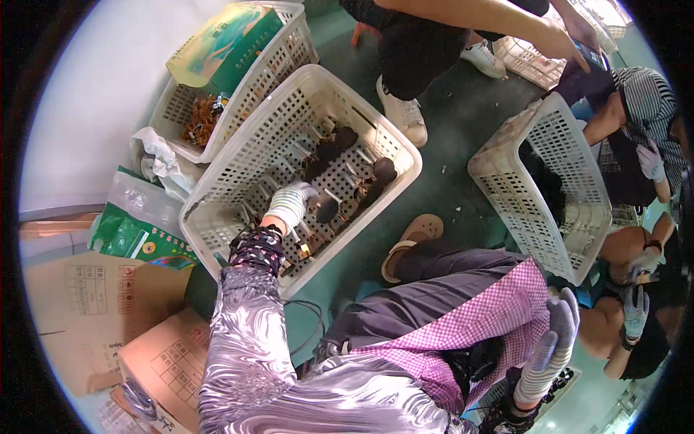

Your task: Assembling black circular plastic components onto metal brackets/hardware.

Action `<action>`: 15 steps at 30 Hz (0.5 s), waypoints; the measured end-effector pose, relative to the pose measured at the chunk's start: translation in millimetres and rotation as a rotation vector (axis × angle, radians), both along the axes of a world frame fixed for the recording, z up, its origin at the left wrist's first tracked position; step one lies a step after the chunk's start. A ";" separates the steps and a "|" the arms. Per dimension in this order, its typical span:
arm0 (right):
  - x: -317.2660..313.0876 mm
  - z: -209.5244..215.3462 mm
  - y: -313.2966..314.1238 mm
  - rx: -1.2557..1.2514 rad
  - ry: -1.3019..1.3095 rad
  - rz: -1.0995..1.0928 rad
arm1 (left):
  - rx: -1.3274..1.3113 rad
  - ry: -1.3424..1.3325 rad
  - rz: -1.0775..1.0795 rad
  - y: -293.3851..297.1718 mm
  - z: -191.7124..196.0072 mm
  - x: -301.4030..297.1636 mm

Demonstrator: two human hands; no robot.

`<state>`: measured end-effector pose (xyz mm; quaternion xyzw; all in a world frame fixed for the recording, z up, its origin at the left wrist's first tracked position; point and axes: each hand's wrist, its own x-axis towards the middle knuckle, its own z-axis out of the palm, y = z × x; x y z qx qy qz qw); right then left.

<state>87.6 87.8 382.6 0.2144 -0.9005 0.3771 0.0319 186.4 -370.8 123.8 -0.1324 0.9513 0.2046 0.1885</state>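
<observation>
My left hand (pixel 290 204), in a striped knit glove with grey fingertips, reaches into a white perforated plastic basket (pixel 210 210). Its fingers are drawn together; what lies between them, if anything, is hidden. Beside the fingertips is a dark rounded piece (pixel 327 210) with a pale rod. Several similar dark pieces with light rods and small metallic parts are spread over the basket floor. My right hand (pixel 551 347), gloved alike, is held up beside the pink checked cloth (pixel 463 307) over my lap. Its fingers are stretched out, with nothing seen in them.
Behind the basket, another white basket (pixel 253 87) holds a green box (pixel 228 47) and orange-brown bits (pixel 202 119). Cardboard boxes (pixel 101 304) and a green plastic bag (pixel 137 224) lie left. A tilted basket (pixel 557 181) stands right, near other people with gloved hands (pixel 636 311).
</observation>
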 end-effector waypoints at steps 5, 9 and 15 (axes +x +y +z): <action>-2.5 -1.8 -0.3 0.028 -0.030 -0.029 | -0.144 -0.062 -0.084 17.9 -51.1 2.8; 0.0 -5.4 4.4 0.057 -0.109 -0.052 | -0.201 -0.294 -0.153 28.8 -48.4 -22.0; 5.1 -4.6 19.4 0.074 -0.119 -0.111 | -0.303 -0.318 -0.176 46.4 -71.6 -49.6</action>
